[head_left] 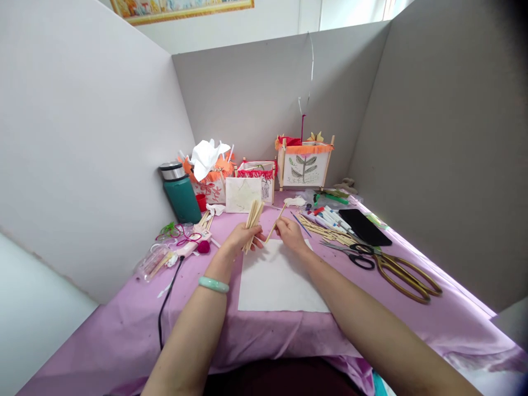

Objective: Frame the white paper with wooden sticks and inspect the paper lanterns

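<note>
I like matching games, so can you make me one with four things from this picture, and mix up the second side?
Things:
1. Bottle
2. Bracelet
3. Bundle of sticks
4. Bigger scissors

Colour or place:
A. Held in the left hand
B. Gold-coloured handles
C. Around the left arm
D. Dark green with a silver band near the top

Right pairs:
1-D
2-C
3-A
4-B

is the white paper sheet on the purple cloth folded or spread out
Spread out: the white paper sheet lies flat on the purple cloth, no fold showing.
</note>
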`<action>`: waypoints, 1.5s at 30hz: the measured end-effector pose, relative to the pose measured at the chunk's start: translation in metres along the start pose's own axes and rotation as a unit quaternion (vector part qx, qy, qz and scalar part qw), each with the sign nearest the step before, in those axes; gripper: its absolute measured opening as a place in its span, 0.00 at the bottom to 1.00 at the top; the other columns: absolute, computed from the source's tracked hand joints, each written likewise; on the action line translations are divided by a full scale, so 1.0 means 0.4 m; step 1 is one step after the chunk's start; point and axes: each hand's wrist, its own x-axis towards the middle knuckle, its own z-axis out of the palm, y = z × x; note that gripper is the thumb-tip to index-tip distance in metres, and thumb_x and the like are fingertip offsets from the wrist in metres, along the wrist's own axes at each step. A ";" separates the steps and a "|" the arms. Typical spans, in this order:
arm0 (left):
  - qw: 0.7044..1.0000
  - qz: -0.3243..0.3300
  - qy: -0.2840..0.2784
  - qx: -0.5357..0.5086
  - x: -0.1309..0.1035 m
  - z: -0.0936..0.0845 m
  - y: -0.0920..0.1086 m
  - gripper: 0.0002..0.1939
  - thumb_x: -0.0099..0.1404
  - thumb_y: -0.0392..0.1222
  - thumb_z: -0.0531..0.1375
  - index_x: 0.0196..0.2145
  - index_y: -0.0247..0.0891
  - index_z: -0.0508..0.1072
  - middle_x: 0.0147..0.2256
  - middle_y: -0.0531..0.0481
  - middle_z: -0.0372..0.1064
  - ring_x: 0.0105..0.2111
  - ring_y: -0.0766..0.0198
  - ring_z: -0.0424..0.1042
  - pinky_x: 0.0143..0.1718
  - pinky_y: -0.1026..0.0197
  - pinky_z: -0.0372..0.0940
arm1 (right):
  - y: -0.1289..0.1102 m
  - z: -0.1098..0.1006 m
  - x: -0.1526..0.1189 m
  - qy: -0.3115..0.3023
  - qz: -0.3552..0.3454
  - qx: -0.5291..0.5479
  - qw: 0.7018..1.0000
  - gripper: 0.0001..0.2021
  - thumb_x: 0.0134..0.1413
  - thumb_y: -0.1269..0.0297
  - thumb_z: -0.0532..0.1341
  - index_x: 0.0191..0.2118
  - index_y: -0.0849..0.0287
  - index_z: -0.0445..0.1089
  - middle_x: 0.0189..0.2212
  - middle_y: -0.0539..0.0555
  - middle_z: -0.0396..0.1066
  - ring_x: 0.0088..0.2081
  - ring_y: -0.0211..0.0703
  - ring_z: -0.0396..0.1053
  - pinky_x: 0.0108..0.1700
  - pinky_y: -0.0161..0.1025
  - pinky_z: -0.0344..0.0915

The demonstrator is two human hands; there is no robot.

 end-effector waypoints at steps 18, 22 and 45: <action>0.978 0.046 0.199 -0.037 0.043 -0.054 -0.021 0.05 0.58 0.39 0.57 0.28 0.35 0.65 0.17 0.54 0.66 0.12 0.71 0.61 0.15 0.68 0.55 | -0.126 0.089 -0.147 -0.280 0.015 -0.418 0.864 0.18 0.50 0.59 0.52 0.32 0.62 0.77 0.32 0.62 0.76 0.32 0.48 0.72 0.28 0.36 0.55; 0.981 0.042 0.187 -0.030 0.054 -0.057 -0.032 0.05 0.57 0.39 0.57 0.28 0.35 0.65 0.18 0.54 0.66 0.12 0.71 0.61 0.14 0.68 0.54 | -0.128 0.097 -0.154 -0.277 -0.011 -0.449 0.849 0.19 0.52 0.59 0.51 0.35 0.64 0.77 0.35 0.64 0.76 0.37 0.51 0.73 0.32 0.37 0.59; 0.984 0.029 0.176 0.000 0.053 -0.046 -0.034 0.03 0.59 0.37 0.56 0.30 0.35 0.65 0.18 0.54 0.66 0.12 0.71 0.61 0.15 0.68 0.54 | -0.132 0.118 -0.170 -0.295 -0.020 -0.466 0.834 0.20 0.58 0.59 0.50 0.40 0.65 0.76 0.41 0.65 0.75 0.44 0.51 0.72 0.43 0.37 0.60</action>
